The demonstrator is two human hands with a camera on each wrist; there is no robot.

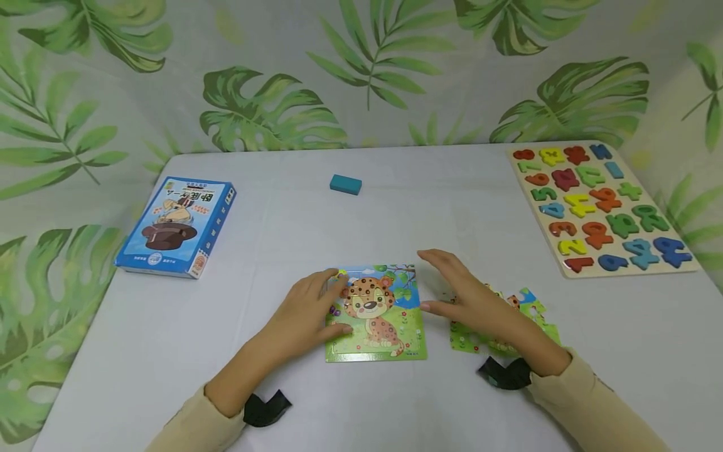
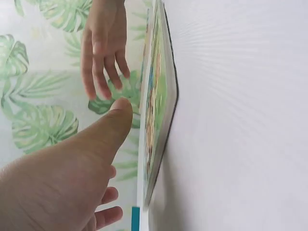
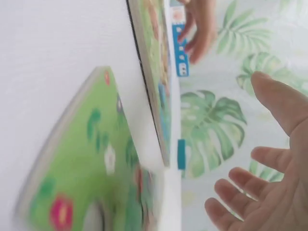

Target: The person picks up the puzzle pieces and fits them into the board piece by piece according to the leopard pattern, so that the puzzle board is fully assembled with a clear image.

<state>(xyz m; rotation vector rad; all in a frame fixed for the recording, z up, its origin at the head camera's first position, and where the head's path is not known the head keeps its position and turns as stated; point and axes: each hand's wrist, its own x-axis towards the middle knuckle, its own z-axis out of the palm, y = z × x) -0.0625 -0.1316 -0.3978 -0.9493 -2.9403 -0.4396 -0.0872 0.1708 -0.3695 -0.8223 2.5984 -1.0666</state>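
Observation:
A square leopard-cub jigsaw puzzle [image 1: 386, 314] lies in its tray on the table, its picture looking whole. Over its left edge is my left hand [image 1: 299, 314], fingers spread and holding nothing; the left wrist view shows the thumb [image 2: 103, 127] held off the board. My right hand [image 1: 471, 301] hovers just right of the puzzle with fingers relaxed and nothing in them. Partly hidden beneath that hand and forearm lie green jigsaw pieces [image 1: 533, 309], with notched edges at their right side. A green printed piece [image 3: 77, 159] appears close up and blurred in the right wrist view.
A blue game box [image 1: 175, 226] lies at the table's left. Near the back middle is a small teal block [image 1: 346, 184]. A wooden board of coloured numbers and letters [image 1: 649, 269] occupies the back right. Leaf-patterned cloth [image 1: 271, 119] hangs behind the table.

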